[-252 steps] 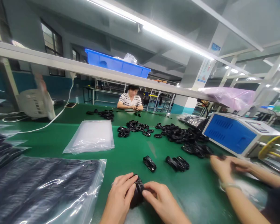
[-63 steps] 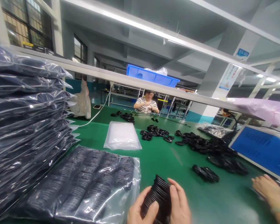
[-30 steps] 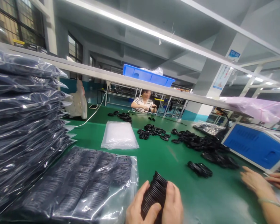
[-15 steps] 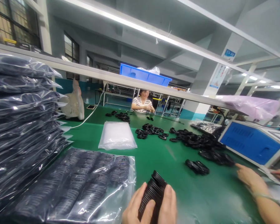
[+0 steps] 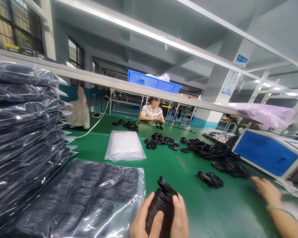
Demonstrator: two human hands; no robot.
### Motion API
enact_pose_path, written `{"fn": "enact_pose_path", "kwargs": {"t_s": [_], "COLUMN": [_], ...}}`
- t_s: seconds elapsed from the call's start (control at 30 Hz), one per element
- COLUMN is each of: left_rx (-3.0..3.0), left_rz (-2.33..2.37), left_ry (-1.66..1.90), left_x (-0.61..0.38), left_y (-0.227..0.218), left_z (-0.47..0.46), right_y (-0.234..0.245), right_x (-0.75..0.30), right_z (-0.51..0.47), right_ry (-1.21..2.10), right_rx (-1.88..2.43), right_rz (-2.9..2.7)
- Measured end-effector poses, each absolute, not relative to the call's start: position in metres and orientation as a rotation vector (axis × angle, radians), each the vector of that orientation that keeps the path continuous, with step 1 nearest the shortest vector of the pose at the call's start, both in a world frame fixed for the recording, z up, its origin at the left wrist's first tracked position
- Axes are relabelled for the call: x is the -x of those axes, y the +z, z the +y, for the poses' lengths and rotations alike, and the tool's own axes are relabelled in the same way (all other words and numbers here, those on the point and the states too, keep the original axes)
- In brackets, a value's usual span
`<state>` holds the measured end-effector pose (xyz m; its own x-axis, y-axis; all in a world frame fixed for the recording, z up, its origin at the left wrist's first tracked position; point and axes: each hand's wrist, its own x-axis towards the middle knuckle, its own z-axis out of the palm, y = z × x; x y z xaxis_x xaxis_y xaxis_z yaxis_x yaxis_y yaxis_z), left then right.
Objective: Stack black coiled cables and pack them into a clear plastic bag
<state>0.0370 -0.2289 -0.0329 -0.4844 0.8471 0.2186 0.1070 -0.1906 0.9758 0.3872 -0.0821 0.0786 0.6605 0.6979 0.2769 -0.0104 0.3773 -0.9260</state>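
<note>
At the bottom centre, both my hands grip a stack of black cable coils [image 5: 162, 198], pressed together in a row. My left hand [image 5: 142, 223] wraps its left side, thumb over the front. My right hand [image 5: 180, 218] clasps the right side. Just left of my hands, a clear bag filled with rows of black coils [image 5: 89, 195] lies flat on the green table [image 5: 188, 205]. To the right, a few loose coils [image 5: 211, 178] lie on the table, with a larger heap of coils [image 5: 213, 153] behind them.
A tall stack of filled bags [image 5: 22, 132] stands at the left. Empty clear bags [image 5: 124, 145] lie mid-table. A blue and white machine [image 5: 265, 152] sits at right, and a co-worker's hand [image 5: 267, 191] reaches in front of it. Another person [image 5: 151, 112] sits at the far end. A shelf runs overhead.
My view has swung left since the earliest frame, bringing the stacked bags into sight. The coil stack in my hands has grown and lifted slightly. The co-worker's hand shifted at the right.
</note>
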Motion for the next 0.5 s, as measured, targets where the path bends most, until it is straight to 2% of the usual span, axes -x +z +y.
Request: {"fn": "enact_pose_path", "kwargs": {"t_s": [0.2, 0.5], "left_rx": [-0.914, -0.554], "left_rz": [1.312, 1.127], "left_ry": [1.681, 1.674], "left_x": [-0.037, -0.029], "left_y": [-0.023, -0.004], "left_z": [-0.225, -0.229], "right_y": [0.083, -0.009], "right_x": [-0.349, -0.148], "right_z": [-0.105, -0.192], "right_ry": [0.519, 0.718], "right_rx": [1.078, 1.1], "right_rz": [-0.88, -1.135]}}
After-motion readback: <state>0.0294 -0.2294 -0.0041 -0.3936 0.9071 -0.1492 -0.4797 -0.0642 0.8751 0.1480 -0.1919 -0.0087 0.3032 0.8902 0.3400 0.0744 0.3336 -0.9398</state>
